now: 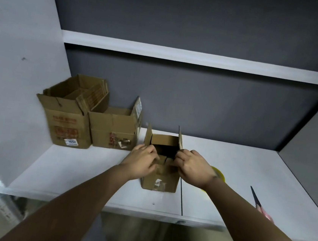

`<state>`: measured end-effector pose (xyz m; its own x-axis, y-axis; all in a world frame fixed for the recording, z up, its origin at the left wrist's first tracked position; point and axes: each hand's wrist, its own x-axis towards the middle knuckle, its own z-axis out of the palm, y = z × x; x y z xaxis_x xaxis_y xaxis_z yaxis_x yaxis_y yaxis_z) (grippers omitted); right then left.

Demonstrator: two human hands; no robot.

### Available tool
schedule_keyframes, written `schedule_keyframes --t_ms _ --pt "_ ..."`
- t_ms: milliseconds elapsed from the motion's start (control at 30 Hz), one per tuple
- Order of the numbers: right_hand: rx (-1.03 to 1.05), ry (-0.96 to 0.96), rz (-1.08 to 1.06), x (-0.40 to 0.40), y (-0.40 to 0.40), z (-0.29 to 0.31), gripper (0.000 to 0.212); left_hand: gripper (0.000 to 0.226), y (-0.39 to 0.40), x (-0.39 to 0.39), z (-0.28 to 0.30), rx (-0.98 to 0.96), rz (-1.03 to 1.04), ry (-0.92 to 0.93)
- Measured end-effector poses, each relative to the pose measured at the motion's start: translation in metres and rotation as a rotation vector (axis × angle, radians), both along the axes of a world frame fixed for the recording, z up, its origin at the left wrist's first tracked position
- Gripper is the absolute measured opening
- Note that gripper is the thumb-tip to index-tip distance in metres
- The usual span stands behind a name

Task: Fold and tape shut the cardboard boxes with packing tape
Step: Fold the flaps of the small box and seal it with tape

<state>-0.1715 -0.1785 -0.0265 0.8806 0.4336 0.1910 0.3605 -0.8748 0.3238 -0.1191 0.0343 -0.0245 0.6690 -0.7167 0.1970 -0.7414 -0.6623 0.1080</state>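
A small brown cardboard box (160,182) stands on the white shelf (228,168), its top open and dark inside. Its left and right side flaps stick upright. My left hand (143,161) grips the near flap at the left of the opening, fingers curled over its edge. My right hand (192,168) grips the same near edge at the right. A yellow roll of packing tape (219,174) lies just right of the box, mostly hidden behind my right wrist.
Two larger open cardboard boxes (68,122) (114,129) stand at the back left against the wall. Scissors (257,203) with a pink handle lie on the shelf at the right. A second shelf (200,58) runs overhead. The shelf's front edge is near my forearms.
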Motion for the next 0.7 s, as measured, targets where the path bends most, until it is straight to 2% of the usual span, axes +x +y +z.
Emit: schedule_keyframes --t_ms 67,200,300,367,433,500,700 --pt "0.051 0.004 -0.019 0.002 0.0 0.001 0.024 0.034 -0.001 0.002 -0.001 0.01 0.013 -0.021" --pt "0.169 0.105 -0.03 0.018 -0.001 0.0 0.039 0.03 -0.01 0.012 0.0 -0.004 0.032 -0.052" --pt "0.077 0.118 -0.001 0.036 -0.008 -0.007 0.038 0.033 -0.019 0.025 0.002 -0.044 0.063 -0.002" --pt "-0.032 0.09 0.006 0.044 -0.016 -0.012 0.047 0.034 -0.023 0.033 0.001 -0.041 0.064 0.052" --pt "-0.018 0.048 -0.033 0.049 -0.026 -0.016 0.049 0.031 -0.026 0.043 -0.004 -0.001 0.038 0.06" --pt "0.064 0.059 -0.057 0.053 -0.033 -0.019 0.051 0.027 -0.026 0.052 -0.011 -0.024 0.023 0.075" --pt "0.576 0.226 -0.311 0.049 -0.033 -0.03 0.036 0.022 -0.017 0.066 -0.031 -0.196 0.066 0.204"
